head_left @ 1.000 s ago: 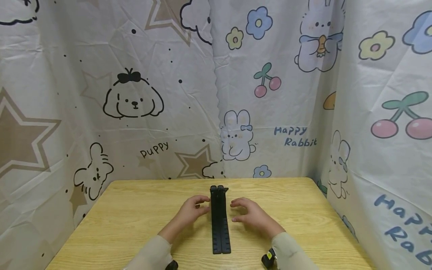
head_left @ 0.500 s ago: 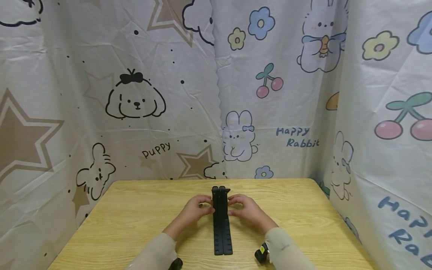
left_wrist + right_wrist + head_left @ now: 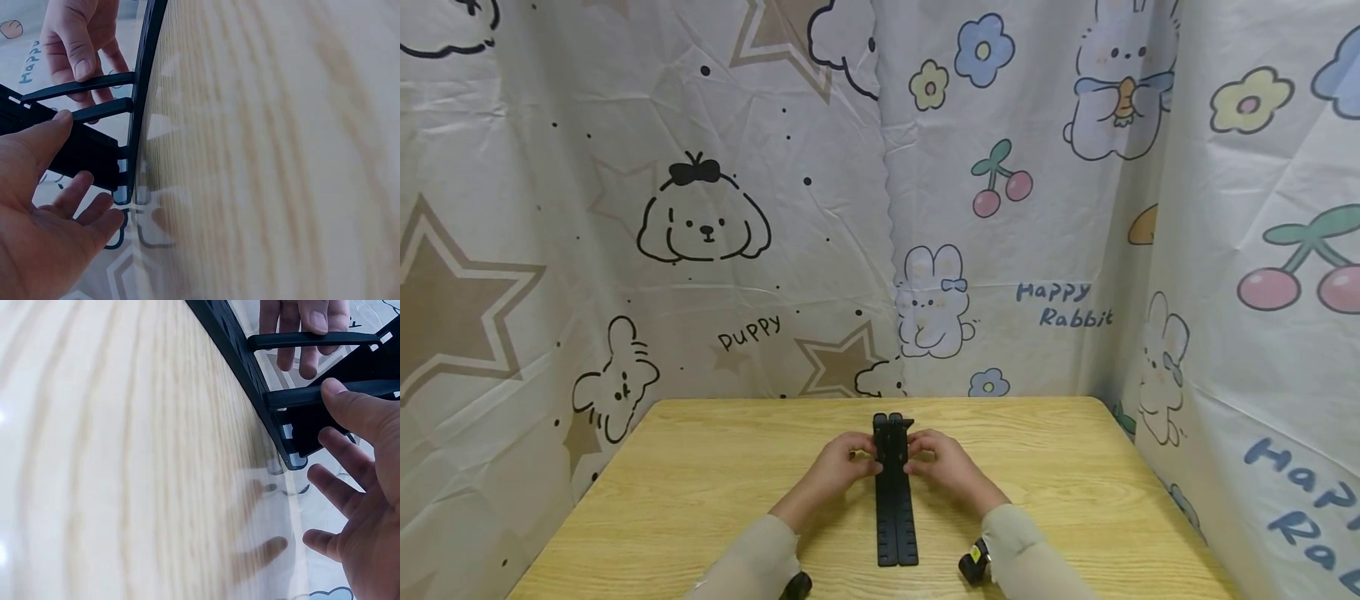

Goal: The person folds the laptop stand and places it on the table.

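Observation:
A black folding stand (image 3: 895, 508) with notched rails, probably a laptop stand, is on the table in the head view, its raised end away from me. My left hand (image 3: 844, 463) holds its left side. In the left wrist view the left thumb (image 3: 51, 134) presses a strut, with the other fingers by the back panel (image 3: 90, 156). My right hand (image 3: 946, 463) holds the opposite side. The right wrist view shows the right thumb (image 3: 347, 397) on another strut (image 3: 294, 397), its fingers spread near the panel. Some fingertips are hidden behind the stand.
The wooden table (image 3: 722, 467) surrounds the stand, with its far edge a little beyond the raised end. A printed curtain (image 3: 775, 250) hangs behind and along both sides. Black devices (image 3: 974, 562) sit at the wrists by the sleeves.
Both hands were apart from the stand one second ago. They have moved inward and now hold its two sides. The stand stays in place on the table.

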The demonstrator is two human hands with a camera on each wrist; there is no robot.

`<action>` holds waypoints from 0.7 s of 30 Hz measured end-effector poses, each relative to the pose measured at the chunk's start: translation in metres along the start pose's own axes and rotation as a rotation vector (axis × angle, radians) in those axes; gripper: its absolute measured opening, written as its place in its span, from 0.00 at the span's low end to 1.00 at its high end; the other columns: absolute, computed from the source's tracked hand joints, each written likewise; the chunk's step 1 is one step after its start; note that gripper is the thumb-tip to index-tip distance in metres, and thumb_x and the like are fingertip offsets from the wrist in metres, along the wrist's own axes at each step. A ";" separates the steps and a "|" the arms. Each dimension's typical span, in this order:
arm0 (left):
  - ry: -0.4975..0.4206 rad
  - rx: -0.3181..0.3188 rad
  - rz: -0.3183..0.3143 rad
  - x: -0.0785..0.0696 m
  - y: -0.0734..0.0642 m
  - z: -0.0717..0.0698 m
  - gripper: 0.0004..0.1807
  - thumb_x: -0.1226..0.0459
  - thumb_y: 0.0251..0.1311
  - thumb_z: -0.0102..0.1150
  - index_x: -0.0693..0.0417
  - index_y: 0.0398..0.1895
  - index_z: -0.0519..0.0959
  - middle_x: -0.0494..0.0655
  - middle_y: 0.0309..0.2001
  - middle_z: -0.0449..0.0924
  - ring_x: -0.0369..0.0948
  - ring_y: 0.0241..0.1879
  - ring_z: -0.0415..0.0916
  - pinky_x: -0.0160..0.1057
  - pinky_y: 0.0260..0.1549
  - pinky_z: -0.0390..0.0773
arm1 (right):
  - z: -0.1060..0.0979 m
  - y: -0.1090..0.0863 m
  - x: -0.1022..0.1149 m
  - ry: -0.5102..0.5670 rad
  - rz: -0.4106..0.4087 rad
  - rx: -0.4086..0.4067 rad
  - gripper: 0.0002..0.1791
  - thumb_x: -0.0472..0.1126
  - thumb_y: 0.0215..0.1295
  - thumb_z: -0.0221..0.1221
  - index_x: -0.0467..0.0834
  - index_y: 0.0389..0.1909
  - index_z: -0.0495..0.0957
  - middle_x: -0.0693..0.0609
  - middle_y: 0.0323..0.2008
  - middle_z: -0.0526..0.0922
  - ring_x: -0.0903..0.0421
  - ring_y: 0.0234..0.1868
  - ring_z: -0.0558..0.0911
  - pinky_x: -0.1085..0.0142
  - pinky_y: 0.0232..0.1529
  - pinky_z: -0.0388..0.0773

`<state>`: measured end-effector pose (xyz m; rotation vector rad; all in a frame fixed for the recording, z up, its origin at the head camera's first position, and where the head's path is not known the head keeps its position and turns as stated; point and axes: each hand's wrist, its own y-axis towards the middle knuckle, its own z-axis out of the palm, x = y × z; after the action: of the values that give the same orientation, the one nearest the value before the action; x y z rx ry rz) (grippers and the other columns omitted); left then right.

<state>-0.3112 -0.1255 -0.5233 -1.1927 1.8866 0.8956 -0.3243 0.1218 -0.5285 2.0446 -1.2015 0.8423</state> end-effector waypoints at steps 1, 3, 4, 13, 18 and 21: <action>0.001 -0.002 0.000 0.000 0.000 0.000 0.03 0.64 0.61 0.71 0.51 0.36 0.86 0.50 0.60 0.80 0.54 0.66 0.71 0.67 0.66 0.67 | 0.000 0.000 0.000 -0.002 0.003 -0.004 0.03 0.41 0.64 0.70 0.50 0.33 0.85 0.48 0.61 0.80 0.41 0.67 0.74 0.39 0.71 0.65; 0.005 -0.006 -0.002 -0.001 0.000 0.000 0.03 0.64 0.61 0.72 0.51 0.36 0.86 0.51 0.60 0.80 0.55 0.66 0.71 0.67 0.67 0.67 | 0.001 0.000 0.002 -0.003 0.008 -0.009 0.04 0.41 0.65 0.70 0.50 0.32 0.84 0.47 0.61 0.79 0.41 0.68 0.74 0.38 0.71 0.65; 0.011 -0.008 -0.003 -0.001 0.000 0.000 0.03 0.64 0.61 0.72 0.51 0.35 0.86 0.51 0.61 0.79 0.55 0.67 0.71 0.66 0.67 0.67 | 0.001 0.000 0.002 -0.004 0.010 -0.012 0.04 0.41 0.65 0.70 0.50 0.32 0.84 0.47 0.62 0.79 0.40 0.68 0.73 0.38 0.71 0.65; 0.067 -0.015 -0.010 -0.004 0.001 -0.001 0.04 0.63 0.60 0.73 0.48 0.32 0.85 0.60 0.72 0.69 0.64 0.72 0.63 0.65 0.67 0.67 | 0.003 0.003 0.002 -0.016 0.023 -0.037 0.05 0.41 0.63 0.71 0.52 0.30 0.84 0.44 0.68 0.73 0.36 0.73 0.68 0.37 0.72 0.62; 0.039 -0.003 -0.012 -0.003 0.002 -0.001 0.04 0.64 0.59 0.73 0.47 0.32 0.85 0.52 0.75 0.66 0.62 0.75 0.60 0.64 0.69 0.65 | 0.002 0.003 0.000 0.005 0.034 -0.030 0.05 0.41 0.62 0.71 0.53 0.30 0.84 0.43 0.74 0.67 0.34 0.76 0.61 0.35 0.73 0.57; 0.032 0.006 -0.015 -0.002 0.002 -0.002 0.04 0.64 0.61 0.72 0.45 0.31 0.85 0.51 0.76 0.66 0.62 0.74 0.60 0.66 0.69 0.63 | 0.001 0.003 -0.001 0.025 0.052 -0.014 0.05 0.42 0.63 0.71 0.54 0.31 0.84 0.45 0.75 0.66 0.34 0.77 0.60 0.35 0.74 0.55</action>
<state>-0.3129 -0.1256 -0.5201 -1.2231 1.9016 0.8669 -0.3266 0.1201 -0.5294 1.9935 -1.2483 0.8789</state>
